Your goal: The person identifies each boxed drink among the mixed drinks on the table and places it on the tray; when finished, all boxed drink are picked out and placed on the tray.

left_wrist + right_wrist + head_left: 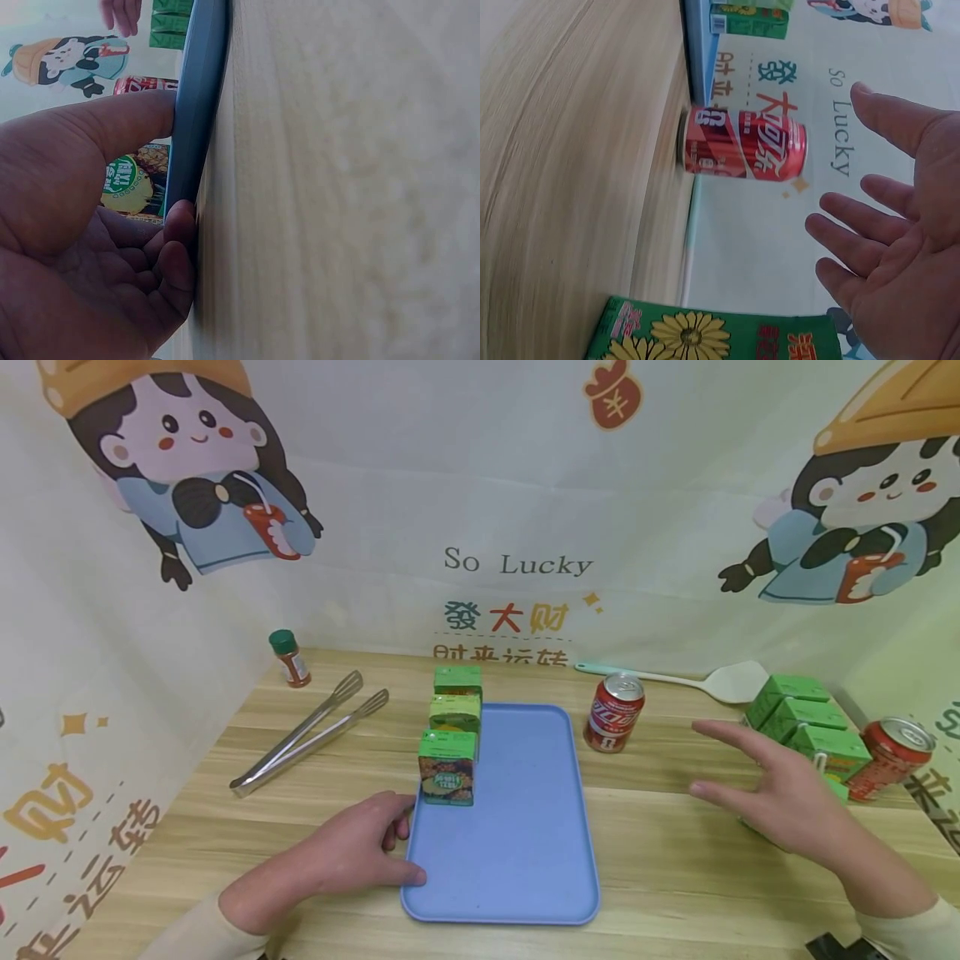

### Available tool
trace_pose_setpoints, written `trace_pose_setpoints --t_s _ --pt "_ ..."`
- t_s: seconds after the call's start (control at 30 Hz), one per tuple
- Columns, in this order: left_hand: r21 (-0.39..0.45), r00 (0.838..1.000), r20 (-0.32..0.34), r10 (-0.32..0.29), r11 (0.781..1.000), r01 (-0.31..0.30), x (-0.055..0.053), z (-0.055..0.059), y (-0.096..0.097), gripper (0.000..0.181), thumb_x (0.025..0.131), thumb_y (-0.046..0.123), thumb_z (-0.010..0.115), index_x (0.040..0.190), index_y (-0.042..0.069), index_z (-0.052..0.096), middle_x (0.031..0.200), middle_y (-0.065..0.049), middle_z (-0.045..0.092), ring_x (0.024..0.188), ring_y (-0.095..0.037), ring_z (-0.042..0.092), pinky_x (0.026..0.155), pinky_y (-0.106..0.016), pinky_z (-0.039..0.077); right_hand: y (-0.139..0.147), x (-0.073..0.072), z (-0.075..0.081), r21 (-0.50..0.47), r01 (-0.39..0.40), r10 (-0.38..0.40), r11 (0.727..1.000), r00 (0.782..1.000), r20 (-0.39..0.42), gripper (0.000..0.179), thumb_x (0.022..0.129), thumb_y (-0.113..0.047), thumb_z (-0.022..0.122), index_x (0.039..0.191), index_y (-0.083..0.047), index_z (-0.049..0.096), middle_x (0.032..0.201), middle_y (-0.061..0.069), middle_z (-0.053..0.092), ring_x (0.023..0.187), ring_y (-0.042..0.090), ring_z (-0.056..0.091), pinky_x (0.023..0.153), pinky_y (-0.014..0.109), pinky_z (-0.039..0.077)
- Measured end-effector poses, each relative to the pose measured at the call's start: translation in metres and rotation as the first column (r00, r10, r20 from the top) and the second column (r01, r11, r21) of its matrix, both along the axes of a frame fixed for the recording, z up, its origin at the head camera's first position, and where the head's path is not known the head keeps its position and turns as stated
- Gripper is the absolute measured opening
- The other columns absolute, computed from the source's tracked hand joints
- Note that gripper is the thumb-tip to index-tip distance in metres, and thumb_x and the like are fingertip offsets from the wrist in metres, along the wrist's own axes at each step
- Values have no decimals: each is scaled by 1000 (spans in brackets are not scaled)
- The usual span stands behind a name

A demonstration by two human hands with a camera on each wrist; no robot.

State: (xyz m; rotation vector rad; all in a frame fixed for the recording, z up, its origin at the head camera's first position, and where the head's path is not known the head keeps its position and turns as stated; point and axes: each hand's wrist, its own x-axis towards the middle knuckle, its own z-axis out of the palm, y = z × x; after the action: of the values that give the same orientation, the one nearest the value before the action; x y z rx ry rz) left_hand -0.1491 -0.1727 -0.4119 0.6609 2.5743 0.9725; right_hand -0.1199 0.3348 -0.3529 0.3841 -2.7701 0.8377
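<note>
My left hand point(352, 843) grips the left edge of a blue tray point(525, 860), thumb over the rim and fingers curled against its side; the left wrist view shows this grip up close. Three green drink cartons stand in a row along the tray's left side, the nearest carton point(447, 777) showing a dark printed front. My right hand point(787, 793) hovers with spread fingers and holds nothing. It is between a red cola can point(615, 714) and a group of green cartons point(817, 714), which it partly hides. In the right wrist view, the cola can point(742, 144) is upright beyond the fingers.
A second red can point(892, 760) stands beside the right cartons. Metal tongs point(300, 739) and a green-capped spice bottle point(290, 660) are at the left. A pale spatula point(735, 682) lies along the back, by a printed cloth backdrop point(517, 485).
</note>
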Motion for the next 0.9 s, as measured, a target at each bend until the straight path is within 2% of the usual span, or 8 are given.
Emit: trace_pose_setpoints --t_s 0.03,0.13,0.2,0.27,0.33,0.47,0.7,0.9 --pt "-1 1000 1 -1 1000 1 0 0 0 81 80 35 102 138 -5 62 98 1 59 83 -16 55 70 -29 48 2 0 0 9 0 0 1000 1000 0 74 92 -23 94 158 -11 61 157 22 61 139 53 58 97 73 48" --pt "-3 1000 -3 -5 1000 5 -1 0 0 77 80 35 101 135 -3 63 97 1 59 83 -16 55 70 -29 48 8 2 0 45 9 -9 999 1000 0 74 92 -25 94 157 -12 61 156 21 62 103 33 71 89 54 53" --pt "-2 1000 -6 -7 1000 7 -1 0 0 75 80 35 101 133 -1 64 97 1 59 82 -15 55 69 -30 48 11 3 1 56 16 -17 998 1000 21 75 93 -27 93 159 -14 60 157 23 61 69 18 58 74 42 51" --pt "-5 1000 -13 -10 1000 10 -1 0 0 72 80 36 101 130 1 64 97 1 59 82 -15 54 69 -29 48 14 5 2 77 28 -31 997 999 44 76 95 -30 92 161 -15 58 157 25 59 54 10 33 63 34 42" --pt "-6 1000 -15 -9 1000 9 -1 0 0 73 79 35 101 131 -1 64 97 1 59 82 -15 54 69 -29 48 17 5 3 90 35 -41 995 997 64 78 95 -32 92 162 -14 56 157 28 58 49 8 24 55 32 36" --pt "-11 1000 -12 -5 1000 5 -1 0 0 81 79 35 101 138 -5 62 98 2 59 82 -14 55 70 -29 49 25 6 3 139 53 -64 989 995 76 78 95 -35 92 161 -12 57 153 31 60 44 10 27 48 33 32" --pt "-4 1000 -1 -5 1000 5 -1 1 0 82 79 34 101 139 -6 62 97 1 59 82 -15 55 69 -30 49 36 2 4 179 57 -86 982 983 162 80 97 -39 89 162 -9 54 147 32 63 47 11 25 52 35 31" --pt "-4 1000 -2 -7 1000 7 -1 1 -1 86 79 35 101 142 -8 61 97 2 60 81 -14 55 69 -29 49 42 0 5 193 57 -91 980 981 170 82 95 -39 91 161 -7 54 152 34 60 50 12 22 60 36 35"
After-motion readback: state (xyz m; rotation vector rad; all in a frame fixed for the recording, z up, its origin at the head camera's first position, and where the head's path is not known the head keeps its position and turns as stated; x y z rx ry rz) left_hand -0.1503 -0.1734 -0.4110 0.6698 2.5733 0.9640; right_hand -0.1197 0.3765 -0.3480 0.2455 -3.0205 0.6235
